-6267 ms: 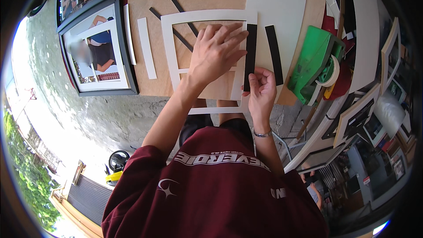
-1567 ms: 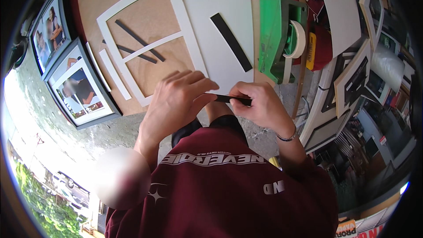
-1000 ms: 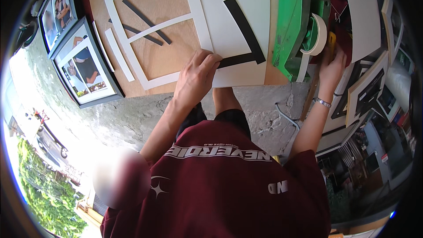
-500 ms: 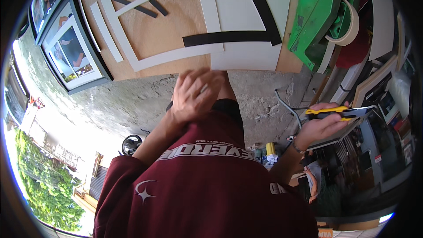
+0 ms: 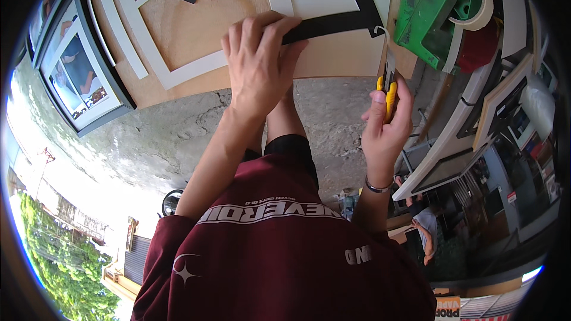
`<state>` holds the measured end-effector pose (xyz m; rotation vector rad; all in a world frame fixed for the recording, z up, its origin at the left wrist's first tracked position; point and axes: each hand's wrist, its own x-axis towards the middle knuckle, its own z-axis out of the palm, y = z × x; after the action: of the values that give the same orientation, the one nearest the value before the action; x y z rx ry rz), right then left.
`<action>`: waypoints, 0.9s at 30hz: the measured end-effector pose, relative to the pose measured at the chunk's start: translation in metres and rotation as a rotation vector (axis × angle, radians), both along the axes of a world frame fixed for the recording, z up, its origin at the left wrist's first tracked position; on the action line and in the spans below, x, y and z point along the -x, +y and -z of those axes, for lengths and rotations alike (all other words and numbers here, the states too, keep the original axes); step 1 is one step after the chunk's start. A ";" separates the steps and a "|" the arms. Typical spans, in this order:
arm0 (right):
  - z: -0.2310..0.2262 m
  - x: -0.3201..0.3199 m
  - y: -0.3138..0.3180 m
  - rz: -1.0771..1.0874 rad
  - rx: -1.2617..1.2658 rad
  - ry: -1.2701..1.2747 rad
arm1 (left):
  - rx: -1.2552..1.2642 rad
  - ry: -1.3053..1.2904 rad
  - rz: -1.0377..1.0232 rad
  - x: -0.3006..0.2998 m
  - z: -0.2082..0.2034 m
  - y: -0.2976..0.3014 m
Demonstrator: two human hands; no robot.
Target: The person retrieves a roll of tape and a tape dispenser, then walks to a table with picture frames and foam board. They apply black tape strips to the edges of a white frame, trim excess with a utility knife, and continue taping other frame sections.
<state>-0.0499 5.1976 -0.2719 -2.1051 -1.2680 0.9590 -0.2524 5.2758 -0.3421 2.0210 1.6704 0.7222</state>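
Note:
My left hand (image 5: 257, 65) is over the near edge of the wooden board, its fingers bent on a white strip frame. Its thumb and forefinger close around the left end of a black L-shaped strip (image 5: 333, 25), which lies on white sheet (image 5: 339, 54). My right hand (image 5: 386, 125) grips a yellow-and-black utility knife (image 5: 391, 98) by the handle, blade pointing away from me. A thin white curled sliver (image 5: 382, 28) shows near the blade tip, beside the black strip's corner.
Loose white and black strips lie on the wooden board (image 5: 196, 35). A framed picture (image 5: 80, 71) leans at the left. On the right stand a green tool (image 5: 425, 18) with a tape roll (image 5: 479, 9) and several frames. Another person (image 5: 425, 232) is in the background right.
My left hand has moved forward from above my lap onto the strips. My right hand has swung in from the right with the knife, turning its blade away toward the board's edge.

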 end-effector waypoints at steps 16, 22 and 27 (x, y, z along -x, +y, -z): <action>0.004 -0.036 -0.037 0.101 0.004 0.134 | -0.086 0.039 -0.029 0.002 -0.008 -0.003; -0.047 -0.030 -0.014 -0.196 0.292 0.450 | 0.540 -0.787 0.172 0.003 -0.051 -0.022; -0.055 -0.027 0.003 -0.345 0.393 0.539 | 0.760 -0.898 0.149 0.016 -0.063 -0.027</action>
<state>-0.0226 5.2004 -0.2170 -1.7144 -1.2381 1.9058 -0.2688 5.2488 -0.2792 1.0222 1.0026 0.6516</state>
